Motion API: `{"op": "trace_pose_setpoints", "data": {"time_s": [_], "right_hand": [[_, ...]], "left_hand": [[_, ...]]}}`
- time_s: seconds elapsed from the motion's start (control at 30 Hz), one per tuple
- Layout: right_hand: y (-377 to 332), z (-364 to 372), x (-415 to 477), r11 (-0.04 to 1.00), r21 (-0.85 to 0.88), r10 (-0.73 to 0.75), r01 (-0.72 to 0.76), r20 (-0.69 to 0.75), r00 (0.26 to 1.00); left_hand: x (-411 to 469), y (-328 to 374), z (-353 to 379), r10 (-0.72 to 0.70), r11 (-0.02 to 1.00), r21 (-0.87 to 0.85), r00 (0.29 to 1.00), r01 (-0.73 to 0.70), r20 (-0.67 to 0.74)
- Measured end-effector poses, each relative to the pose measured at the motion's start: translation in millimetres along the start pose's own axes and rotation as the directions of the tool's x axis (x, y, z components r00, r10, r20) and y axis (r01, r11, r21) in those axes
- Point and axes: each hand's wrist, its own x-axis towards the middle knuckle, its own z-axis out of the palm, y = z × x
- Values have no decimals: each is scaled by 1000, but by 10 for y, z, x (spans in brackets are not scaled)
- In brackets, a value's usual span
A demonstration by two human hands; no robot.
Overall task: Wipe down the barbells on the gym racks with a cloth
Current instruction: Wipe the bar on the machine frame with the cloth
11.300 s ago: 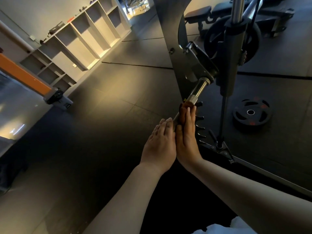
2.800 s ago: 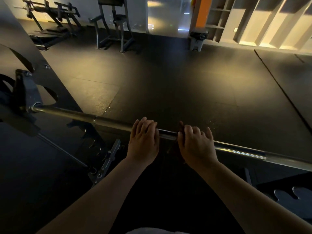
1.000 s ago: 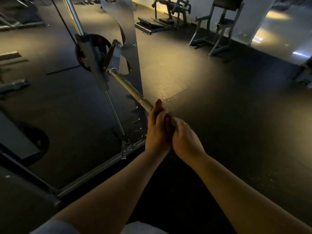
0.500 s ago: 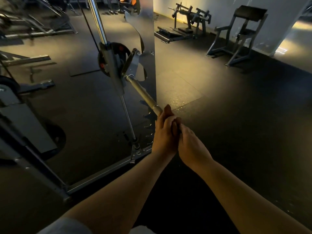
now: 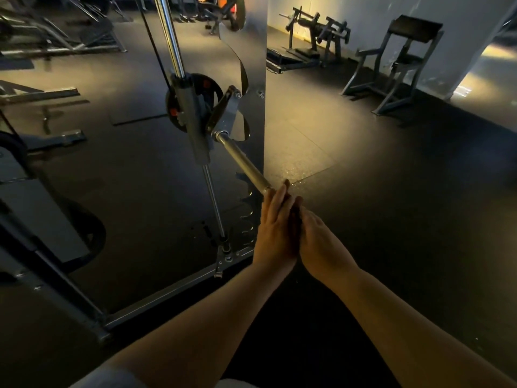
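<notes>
Catching warm light, black rubber floor [image 5: 391,219] underlies the rack [image 5: 256,57].

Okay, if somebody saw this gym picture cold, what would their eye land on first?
Probably the left hand and right hand, pressed side by side mid-frame on the barbell. The bar runs up-left to the rack, where a shiny chrome guide rod rises to the top edge. A black padded stand sits at the back right.
</notes>
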Motion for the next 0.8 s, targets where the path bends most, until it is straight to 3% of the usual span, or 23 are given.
{"op": "trace_pose_setpoints", "data": {"time_s": [0.1,0.23,0.33,0.43,0.57,0.67,0.77,0.8], "right_hand": [[-4,4,77,1000,-17,2,-2,-6,1000],[-51,13,175,1000,3,6,-6,-21,1000],[-101,43,234,999,-46,6,-7,-20,1000],[-111,90,304,998,-66,-18,17,-12,1000],[-145,103,419,1000,-23,-16,15,-45,999],[-175,98,500,1000,-10,-23,22,-37,999],[-156,132,549,997,-66,-37,36,-18,999],[-160,150,569,996,-78,-39,37,-23,999]], "left_hand": [[-3,-170,10,55,995,-81,998,-56,-13],[280,-418,13,-61,995,-70,992,70,113],[395,-421,-7,-221,943,-230,970,240,103],[229,-321,16,-194,950,-237,980,201,55],[98,-309,18,-195,892,-388,972,231,129],[332,-483,-49,-155,934,-313,985,173,81],[521,-520,-78,-247,926,-265,962,270,118],[469,-516,-48,-219,933,-277,973,232,78]]}}
